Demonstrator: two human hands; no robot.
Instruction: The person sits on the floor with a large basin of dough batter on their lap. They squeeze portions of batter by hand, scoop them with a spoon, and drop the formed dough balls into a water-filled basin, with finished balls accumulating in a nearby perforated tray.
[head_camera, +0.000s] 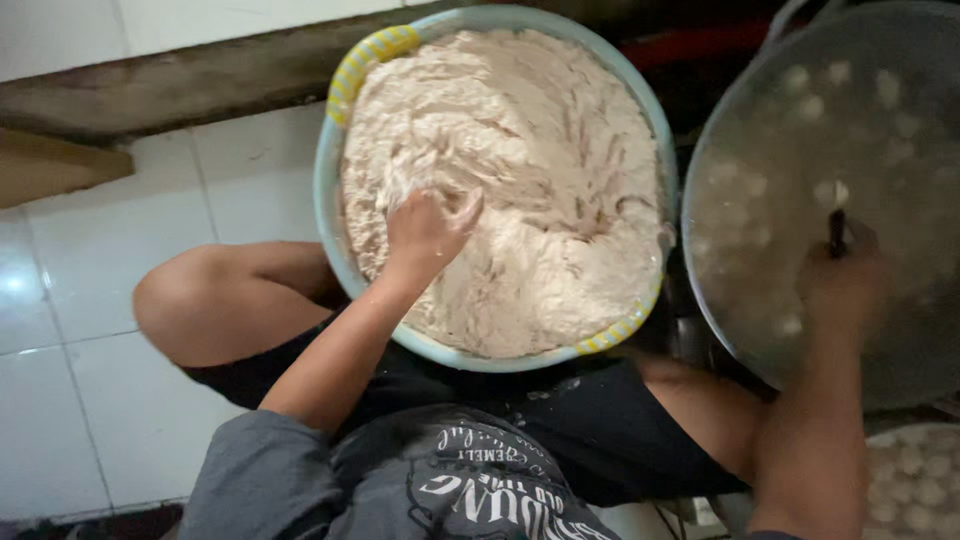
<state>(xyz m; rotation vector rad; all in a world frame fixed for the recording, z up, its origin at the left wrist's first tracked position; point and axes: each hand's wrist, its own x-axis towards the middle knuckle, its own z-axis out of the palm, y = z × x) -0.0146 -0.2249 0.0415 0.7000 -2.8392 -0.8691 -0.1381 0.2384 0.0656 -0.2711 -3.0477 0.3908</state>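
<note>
A large pale-blue basin (325, 190) with yellow-striped handles holds a big mass of beige paste (560, 170). My left hand (425, 232) is pressed into the paste near the basin's front left, fingers curled around a lump of it. My right hand (842, 280) is over a wide metal pot (720, 300) of cloudy water at the right, closed on a dark-handled spoon (836, 232). Several pale round balls (800, 108) float in the pot.
I sit on a white tiled floor (90, 280), knees bent, with the basin between my legs. A wooden ledge (180, 85) runs along the back. A tray of pale balls (915, 475) lies at the bottom right.
</note>
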